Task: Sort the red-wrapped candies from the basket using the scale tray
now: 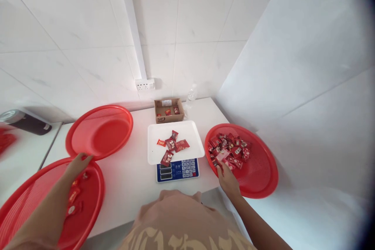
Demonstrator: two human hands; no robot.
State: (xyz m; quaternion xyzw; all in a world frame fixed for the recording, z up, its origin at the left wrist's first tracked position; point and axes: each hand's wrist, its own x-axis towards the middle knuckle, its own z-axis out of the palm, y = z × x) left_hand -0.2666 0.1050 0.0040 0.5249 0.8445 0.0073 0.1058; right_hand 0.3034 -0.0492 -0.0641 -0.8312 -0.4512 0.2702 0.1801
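Red and pink packets, some white-dotted, lie at the right hand; how it or the left hand grips, I cannot tell

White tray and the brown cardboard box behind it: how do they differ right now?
The white rectangular plastic tray is shallow; the brown cardboard box has taller walls. The tray sits on the blue-and-white scale, while the box stands on the white table near the wall. The tray looks wider than the box. Both hold a few small red wrapped packets.
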